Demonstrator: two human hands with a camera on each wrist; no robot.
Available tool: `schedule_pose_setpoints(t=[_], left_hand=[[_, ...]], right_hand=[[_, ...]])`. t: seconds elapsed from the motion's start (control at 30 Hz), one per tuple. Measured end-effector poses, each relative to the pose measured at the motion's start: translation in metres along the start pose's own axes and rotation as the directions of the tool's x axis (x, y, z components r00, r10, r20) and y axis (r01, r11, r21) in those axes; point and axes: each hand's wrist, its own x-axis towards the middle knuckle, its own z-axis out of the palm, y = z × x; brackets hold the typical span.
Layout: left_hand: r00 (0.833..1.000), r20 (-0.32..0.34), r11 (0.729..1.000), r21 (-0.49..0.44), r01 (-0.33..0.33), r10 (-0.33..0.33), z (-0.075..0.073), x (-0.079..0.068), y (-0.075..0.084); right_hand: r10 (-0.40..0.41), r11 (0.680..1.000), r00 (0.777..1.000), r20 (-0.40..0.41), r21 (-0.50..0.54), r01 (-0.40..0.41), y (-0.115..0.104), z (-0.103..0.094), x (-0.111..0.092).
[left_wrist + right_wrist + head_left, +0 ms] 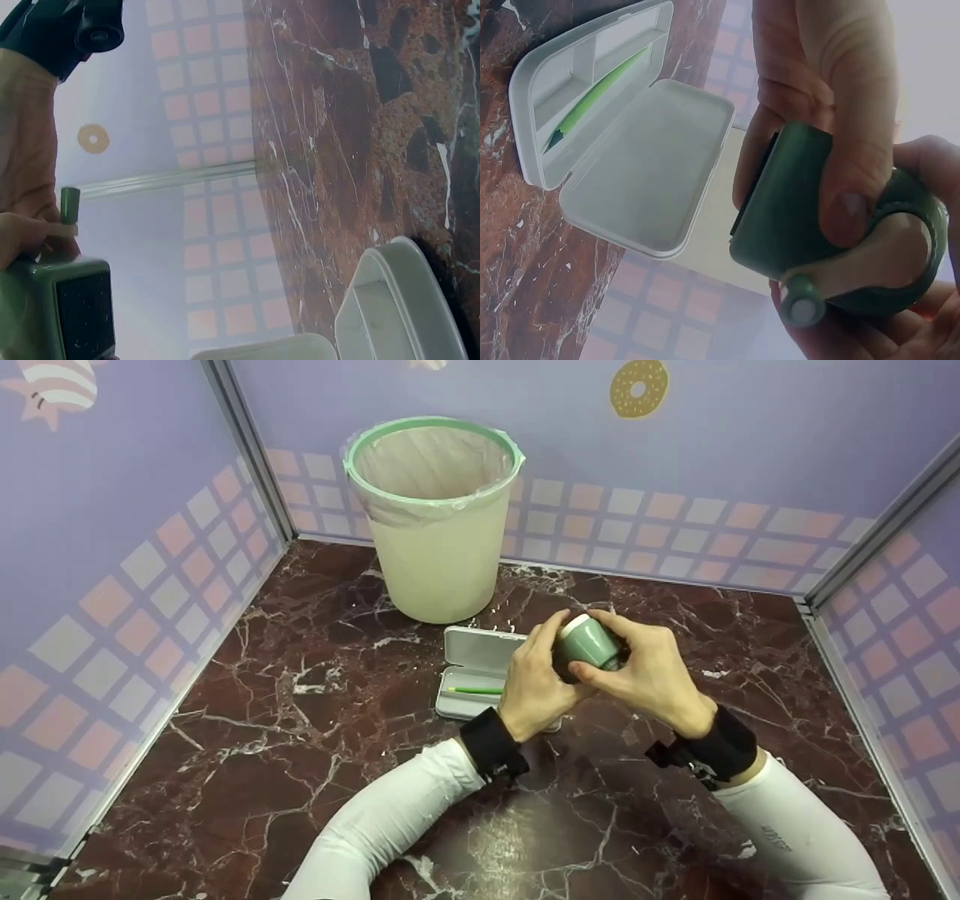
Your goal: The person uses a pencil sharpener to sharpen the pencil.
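Note:
A green hand-crank pencil sharpener [590, 642] is held up above the table between both hands. My left hand [536, 686] grips it from the left side. The right hand [660, 675] holds its other side, thumb across the near face. A pale crank arm [885, 259] with a green knob [802, 300] shows in the right wrist view, where a thumb presses on the green body. Its dark panel [84, 311] faces the left wrist camera. Just below and left of the hands lies an open grey-white pencil case [456, 707], with a green pencil [476, 691] inside it.
Behind the pencil case stands a tall cream trash bin [442, 562] with a green rim and a clear liner. Purple panels [720, 442] with a tile pattern enclose the back and sides of the dark red marbled table [315, 750]. Small pale bits lie near the bin.

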Motion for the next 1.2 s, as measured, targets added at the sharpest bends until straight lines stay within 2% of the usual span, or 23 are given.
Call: schedule_pose_setpoints(t=[0.1,0.27,0.47,0.6,0.7,0.8,1.0,1.2], left_hand=[[0.999,0.027,1.0,-0.021,-0.017,0.017,0.0,0.0,-0.003],[0.993,0.111,0.999,-0.016,-0.036,0.038,0.004,-0.002,-0.004],[0.992,0.096,0.994,0.072,-0.083,0.076,0.01,-0.005,-0.007],[0.995,0.086,0.993,0.096,-0.061,0.052,0.012,-0.003,-0.009],[0.996,0.076,0.998,0.055,-0.043,0.039,0.011,-0.003,-0.01],[0.996,0.057,0.997,0.012,-0.073,0.072,0.009,-0.002,-0.012],[0.99,0.008,0.986,-0.096,-0.139,0.141,0.004,0.002,-0.019],[0.995,0.025,0.966,-0.242,-0.089,0.098,-0.001,0.004,-0.02]], right_hand=[[0.025,1.0,1.0,0.004,0.013,-0.025,0.0,-0.001,-0.001],[0.074,0.996,0.997,0.013,0.048,-0.075,-0.001,-0.002,-0.001],[0.11,0.993,0.994,-0.017,0.035,-0.109,-0.006,-0.001,0.0],[0.125,0.991,0.991,-0.047,-0.03,-0.127,-0.009,0.001,0.001],[0.132,0.988,0.99,-0.057,-0.068,-0.135,-0.01,0.001,0.001],[0.123,0.99,0.99,-0.071,-0.063,-0.128,-0.01,0.0,0.001],[0.14,0.989,0.983,-0.121,0.069,-0.133,-0.007,-0.003,0.001],[0.084,0.989,0.981,-0.176,0.138,-0.06,-0.003,-0.001,-0.001]])
